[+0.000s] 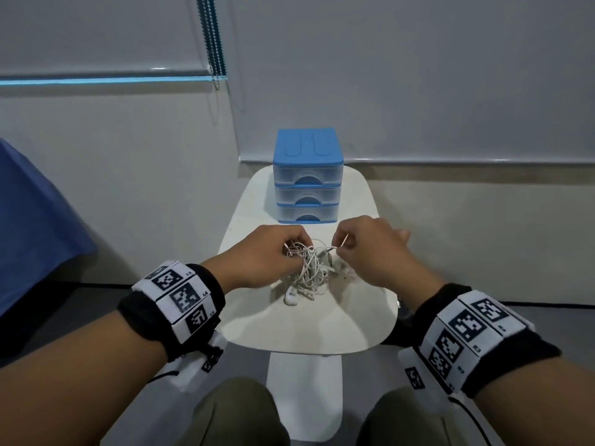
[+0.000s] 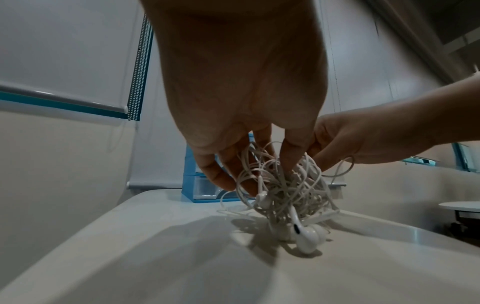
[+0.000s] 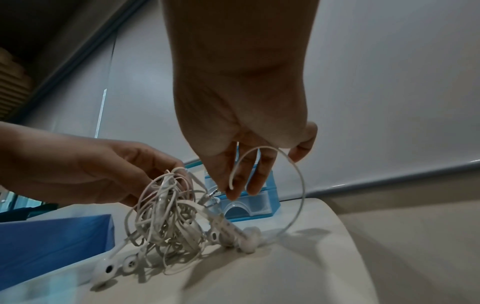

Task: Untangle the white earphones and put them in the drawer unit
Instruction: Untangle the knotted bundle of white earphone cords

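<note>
While still a dense knot, white earphones (image 1: 307,272) sit in front of the drawer unit (image 1: 307,178), lifted partly off the small white table (image 1: 322,326) with 2 or more earbuds touching the top. Left hand (image 1: 267,255): fingers curled into the upper part of the bundle, gripping it. Right hand (image 1: 370,249): thumb and forefinger pinching the metal plug end just beside the bundle, with 1 freed loop of cord arcing away. Judged early: 1 end teased out, most of the tangle left. All 3 drawers of the unit closed, so opening 1 and stowing not yet done.
</note>
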`<state>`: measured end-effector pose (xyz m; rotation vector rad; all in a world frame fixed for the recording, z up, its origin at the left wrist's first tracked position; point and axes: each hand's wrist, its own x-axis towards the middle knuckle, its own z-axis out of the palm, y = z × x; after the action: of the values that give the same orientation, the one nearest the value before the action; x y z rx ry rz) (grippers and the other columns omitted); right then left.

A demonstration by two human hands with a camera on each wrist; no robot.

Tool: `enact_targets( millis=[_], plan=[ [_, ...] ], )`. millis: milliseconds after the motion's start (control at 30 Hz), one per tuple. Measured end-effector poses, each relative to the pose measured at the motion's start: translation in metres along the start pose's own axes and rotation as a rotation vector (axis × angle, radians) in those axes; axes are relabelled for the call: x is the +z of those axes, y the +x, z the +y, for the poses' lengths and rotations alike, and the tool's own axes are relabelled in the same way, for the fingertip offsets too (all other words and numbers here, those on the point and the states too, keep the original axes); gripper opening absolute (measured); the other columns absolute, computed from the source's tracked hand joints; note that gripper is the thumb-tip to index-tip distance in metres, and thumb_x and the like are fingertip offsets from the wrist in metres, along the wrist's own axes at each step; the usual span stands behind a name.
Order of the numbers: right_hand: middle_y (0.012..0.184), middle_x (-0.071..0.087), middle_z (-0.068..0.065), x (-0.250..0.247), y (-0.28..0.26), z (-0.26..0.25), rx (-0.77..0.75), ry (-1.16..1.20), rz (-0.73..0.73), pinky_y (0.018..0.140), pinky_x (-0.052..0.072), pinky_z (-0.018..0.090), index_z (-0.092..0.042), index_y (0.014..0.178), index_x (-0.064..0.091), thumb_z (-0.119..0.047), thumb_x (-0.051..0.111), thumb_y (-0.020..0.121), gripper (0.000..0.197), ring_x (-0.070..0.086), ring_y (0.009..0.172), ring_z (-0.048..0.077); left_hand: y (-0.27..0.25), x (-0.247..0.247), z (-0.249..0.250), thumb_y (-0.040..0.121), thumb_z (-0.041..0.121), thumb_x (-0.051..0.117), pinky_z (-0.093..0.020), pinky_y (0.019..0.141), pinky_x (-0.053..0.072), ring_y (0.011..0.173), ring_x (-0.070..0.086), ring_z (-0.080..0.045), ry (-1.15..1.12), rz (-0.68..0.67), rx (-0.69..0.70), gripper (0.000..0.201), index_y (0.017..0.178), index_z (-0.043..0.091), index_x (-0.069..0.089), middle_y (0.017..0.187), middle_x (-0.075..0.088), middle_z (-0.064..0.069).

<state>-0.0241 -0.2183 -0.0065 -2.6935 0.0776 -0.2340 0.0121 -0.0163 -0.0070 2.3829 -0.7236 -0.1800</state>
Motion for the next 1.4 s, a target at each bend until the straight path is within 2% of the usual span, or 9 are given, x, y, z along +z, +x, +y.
enact_targets(
  millis=[267,500,667,767,900,1067,1167,1300,1400],
  plan=[
    [0.071,0.06,-0.012,0.001,0.009,0.001,-0.125,-0.045,-0.045,0.085,0.028,0.04,-0.033,0.09,0.066,-0.015,0.052,0.098,0.024,0.05,0.093,0.013,0.003,0.003,-0.001,0.08,0.011,0.077,-0.025,0.08,0.052,0.082,0.063,-0.007,0.055,-0.072,0.005,0.033,0.105,0.031,0.069,0.093,0.069,0.012],
    [0.076,0.056,-0.014,-0.007,0.021,0.0,-0.186,-0.104,-0.199,0.094,0.032,0.043,-0.037,0.088,0.068,-0.02,0.057,0.101,0.024,0.047,0.094,0.013,0.005,0.002,-0.001,0.083,0.011,0.076,-0.022,0.072,0.051,0.073,0.059,-0.004,0.041,-0.08,0.051,0.023,0.101,0.025,0.067,0.089,0.068,0.009],
    [0.075,0.063,-0.016,-0.006,0.027,0.001,-0.197,-0.014,-0.26,0.094,0.047,0.042,-0.037,0.082,0.069,-0.019,0.07,0.091,0.02,0.057,0.083,0.011,0.007,0.005,0.0,0.086,0.006,0.067,-0.025,0.073,0.051,0.071,0.061,-0.009,-0.018,-0.055,0.047,0.023,0.095,0.026,0.069,0.083,0.07,0.009],
    [0.073,0.064,-0.014,-0.007,0.029,0.004,-0.211,0.053,-0.24,0.083,0.053,0.037,-0.032,0.072,0.064,-0.018,0.077,0.087,0.025,0.057,0.074,0.005,0.01,0.002,0.005,0.093,0.007,0.064,-0.021,0.07,0.051,0.072,0.066,-0.011,-0.052,-0.032,0.052,0.018,0.093,0.024,0.07,0.085,0.072,0.005],
    [0.068,0.065,-0.01,-0.008,0.031,0.011,-0.228,0.176,-0.194,0.063,0.043,0.022,-0.021,0.076,0.071,-0.014,0.081,0.084,0.015,0.057,0.064,0.003,0.009,-0.001,0.003,0.095,0.012,0.064,-0.029,0.074,0.052,0.073,0.064,-0.012,-0.11,0.031,0.062,0.018,0.091,0.029,0.069,0.086,0.072,0.004],
    [0.068,0.069,-0.004,-0.014,0.026,0.019,-0.162,0.442,-0.32,0.061,0.044,0.021,-0.013,0.081,0.075,-0.007,0.08,0.085,0.009,0.056,0.061,0.009,0.006,-0.007,-0.002,0.098,0.01,0.061,-0.047,0.084,0.056,0.08,0.067,-0.021,-0.172,0.033,0.024,0.02,0.094,0.028,0.071,0.089,0.072,0.002],
    [0.069,0.068,0.002,-0.016,0.024,0.018,-0.175,0.567,-0.376,0.063,0.043,0.02,-0.007,0.083,0.077,-0.003,0.08,0.085,0.005,0.055,0.063,0.01,0.004,-0.006,0.001,0.099,0.007,0.061,-0.039,0.077,0.054,0.076,0.062,-0.015,-0.277,0.009,0.039,0.016,0.097,0.018,0.072,0.091,0.071,-0.01],
    [0.06,0.063,-0.001,-0.012,0.021,0.014,-0.169,0.655,-0.371,0.052,0.038,0.011,0.0,0.084,0.077,0.002,0.078,0.084,0.003,0.047,0.051,0.002,0.003,0.0,0.002,0.099,0.005,0.063,-0.029,0.072,0.051,0.074,0.059,-0.014,-0.374,-0.007,0.026,0.011,0.098,0.013,0.072,0.085,0.069,-0.004],
    [0.059,0.062,-0.004,-0.017,0.018,0.014,-0.167,0.589,-0.435,0.052,0.036,0.009,-0.01,0.077,0.076,0.004,0.074,0.086,0.017,0.046,0.05,0.0,0.004,-0.003,-0.001,0.101,0.01,0.063,-0.03,0.072,0.048,0.075,0.057,-0.015,-0.422,-0.024,-0.009,0.011,0.096,0.015,0.071,0.084,0.069,-0.002]
  ],
)
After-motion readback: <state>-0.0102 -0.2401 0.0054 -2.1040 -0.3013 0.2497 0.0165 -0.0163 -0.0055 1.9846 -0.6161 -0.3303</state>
